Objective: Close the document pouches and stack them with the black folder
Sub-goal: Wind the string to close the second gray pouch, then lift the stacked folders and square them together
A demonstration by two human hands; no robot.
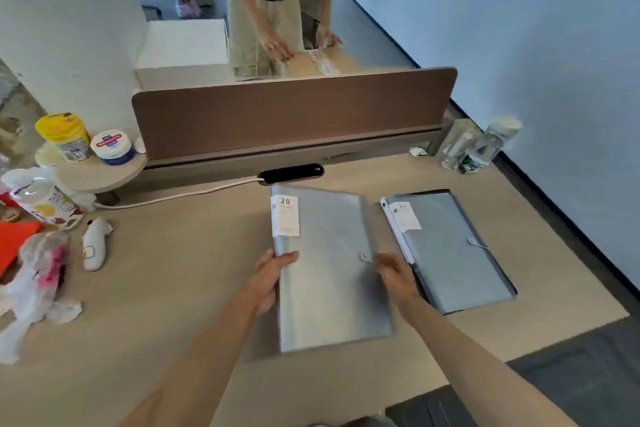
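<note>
Head view: left hand (273, 282) grips the near pouch (329, 270) spine, right hand (394, 274) pinches at its button clasp (364, 256); unfastened, it may spring open when stacked on the second pouch (457, 253) toward the desk (173, 288)'s right edge.

A brown fabric divider panel (294, 114) stands across the far edge of the light wooden desk (166, 288). At far left, a yellow-lidded wipes canister (64, 135) sits beside a white-lidded blue tub (112, 146). Crumpled plastic bags (34, 274) lie near left; clear plastic bottles (481, 146) stand far right.
</note>
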